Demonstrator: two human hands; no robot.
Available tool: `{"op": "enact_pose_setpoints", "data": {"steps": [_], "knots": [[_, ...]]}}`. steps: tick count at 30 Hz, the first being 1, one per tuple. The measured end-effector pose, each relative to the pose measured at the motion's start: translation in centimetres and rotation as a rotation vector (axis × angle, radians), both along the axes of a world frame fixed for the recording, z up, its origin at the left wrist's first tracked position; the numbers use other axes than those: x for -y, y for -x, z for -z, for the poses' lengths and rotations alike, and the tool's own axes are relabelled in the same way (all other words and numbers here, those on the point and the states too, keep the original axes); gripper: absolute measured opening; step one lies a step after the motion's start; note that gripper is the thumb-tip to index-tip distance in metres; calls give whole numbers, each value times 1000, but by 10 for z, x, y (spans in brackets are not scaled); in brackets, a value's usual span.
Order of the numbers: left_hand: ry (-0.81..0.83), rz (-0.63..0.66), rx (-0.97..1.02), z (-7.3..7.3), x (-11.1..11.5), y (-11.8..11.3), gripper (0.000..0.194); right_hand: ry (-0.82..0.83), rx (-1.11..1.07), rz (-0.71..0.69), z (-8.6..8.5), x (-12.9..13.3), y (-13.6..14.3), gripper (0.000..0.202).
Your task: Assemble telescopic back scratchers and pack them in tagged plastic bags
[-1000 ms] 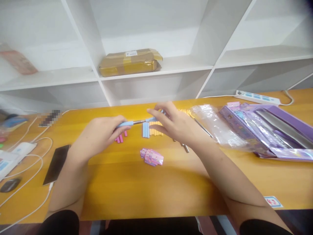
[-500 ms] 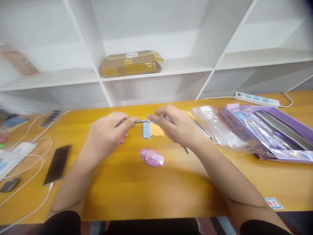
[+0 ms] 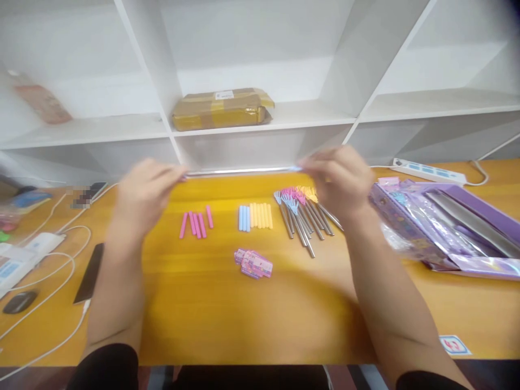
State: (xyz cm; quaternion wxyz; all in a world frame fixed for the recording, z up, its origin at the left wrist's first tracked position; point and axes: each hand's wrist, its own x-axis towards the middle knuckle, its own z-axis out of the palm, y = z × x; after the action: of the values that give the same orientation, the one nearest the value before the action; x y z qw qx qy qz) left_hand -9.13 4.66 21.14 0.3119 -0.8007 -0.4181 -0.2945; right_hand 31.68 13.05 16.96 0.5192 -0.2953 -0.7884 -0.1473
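A thin metal telescopic back scratcher [image 3: 239, 172] is stretched out level above the far side of the desk. My left hand [image 3: 148, 189] is closed on one end of its rod. My right hand [image 3: 339, 176] pinches the other end, where a bit of light blue shows; motion blurs both hands. Below my right hand lies a fanned pile of metal-rod back scratchers [image 3: 304, 216] with blue, pink and yellow claw heads. Pink tubes [image 3: 197, 225] lie loosely nearer my left hand. Blue tubes [image 3: 244, 218] and yellow tubes [image 3: 260, 215] sit side by side between the hands.
Small pink printed cards [image 3: 254, 264] overlap at mid-desk. To the right are a purple box [image 3: 447, 222], clear plastic wrap [image 3: 394, 238] and a power strip [image 3: 429, 171]. A phone [image 3: 89, 273] and white cables lie left. A taped carton [image 3: 222, 109] rests on the shelf behind.
My hands have moved apart and upward, left hand leftward and right hand rightward. The back scratcher's rod between them is now much longer. The pile and pink tubes have come into fuller view.
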Motion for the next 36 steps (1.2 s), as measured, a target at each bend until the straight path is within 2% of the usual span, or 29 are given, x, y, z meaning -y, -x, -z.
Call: {"op": "enact_pose_setpoints", "data": {"steps": [3, 4, 5, 7, 9, 11, 13, 15, 20, 24, 27, 31, 34, 36], "knots": [[-153, -115, 124, -19, -1, 56, 24, -165, -187, 190, -8, -33, -64, 11], [-184, -131, 143, -23, -1, 72, 21, -223, -259, 284, -10, -44, -85, 12], [-233, -138, 165, -26, -1, 85, 18, -213, -292, 407, -10, -54, -103, 9], [-267, -123, 191, -27, -2, 101, 13, -183, -388, 668, -10, -68, -130, 12], [-201, -104, 211, -25, -4, 104, 12, -115, -406, 771, -9, -73, -145, 21], [-119, -110, 215, -23, -5, 100, 13, -69, -378, 712, -7, -71, -150, 25], [-107, -129, 194, -21, -6, 93, 12, -37, -335, 616, -6, -67, -151, 23], [-126, -138, 174, -21, -4, 87, 11, 6, -291, 580, -5, -65, -151, 20], [-134, -193, 143, -24, 1, 75, 5, 71, -261, 660, -4, -68, -152, 19], [-162, -290, 142, -25, -3, 73, 14, 46, -252, 679, -4, -71, -150, 11], [-128, -341, 143, -23, -7, 75, 16, 61, -223, 668, -4, -69, -149, 13], [-151, -316, 125, -22, -9, 77, 13, 60, -185, 620, -6, -65, -145, 10], [-122, -246, 116, -21, -7, 76, 4, 96, -177, 677, -9, -63, -140, 9], [-109, -187, 122, -21, -7, 76, 11, 105, -167, 683, -9, -63, -139, 11]]}}
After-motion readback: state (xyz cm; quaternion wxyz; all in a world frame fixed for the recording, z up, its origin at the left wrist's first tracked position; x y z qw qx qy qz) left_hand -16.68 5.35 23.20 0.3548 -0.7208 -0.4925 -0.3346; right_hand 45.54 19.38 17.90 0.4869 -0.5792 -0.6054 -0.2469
